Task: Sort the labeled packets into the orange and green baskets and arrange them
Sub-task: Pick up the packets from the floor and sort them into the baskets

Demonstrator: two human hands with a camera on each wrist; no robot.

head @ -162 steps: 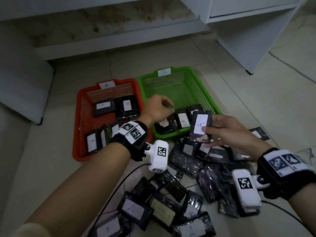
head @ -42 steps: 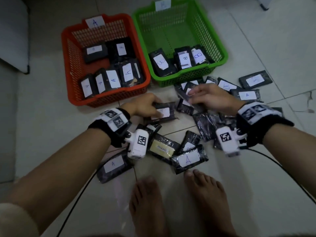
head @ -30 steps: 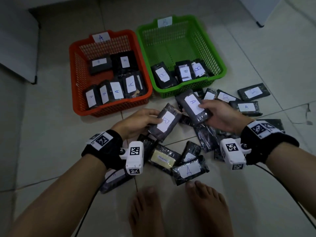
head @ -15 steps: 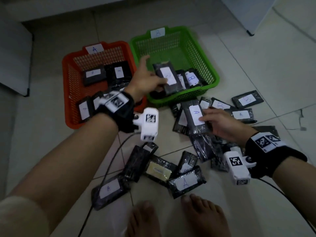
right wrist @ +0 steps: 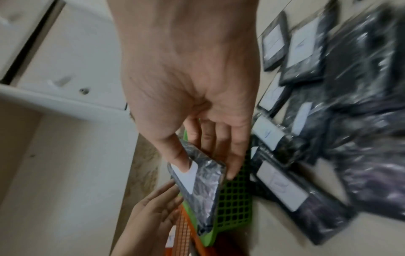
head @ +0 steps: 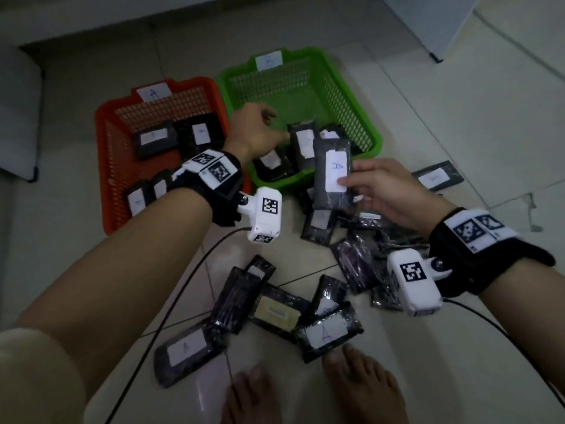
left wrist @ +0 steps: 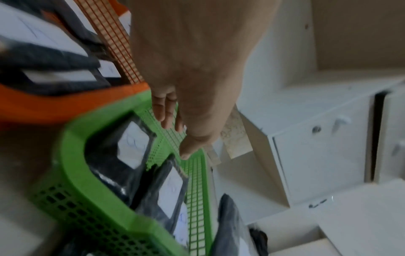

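Observation:
The orange basket point(head: 104, 166), tagged A, holds several black packets with white labels. To its right the green basket point(head: 363, 123), tagged B, has a few packets at its near end. My left hand point(head: 275, 130) hovers over that near end with fingers straight point(left wrist: 168, 119) and nothing in them. Just beneath it a packet point(head: 304, 145) leans upright in the basket point(left wrist: 171, 188). My right hand point(head: 360, 185) pinches a packet labelled A point(head: 333, 175) between thumb and fingers point(right wrist: 208, 161), above the green basket's front rim.
Many loose packets lie on the tiled floor in front of the baskets, among them an A packet point(head: 328, 332) by my bare feet point(head: 360, 387) and another point(head: 186, 350) at lower left. Wrist-camera cables point(head: 171, 304) trail across the floor. A white cabinet point(head: 437, 22) stands behind.
My left hand carried its packet into the green basket and let it go. My right hand raised the A packet up toward the baskets.

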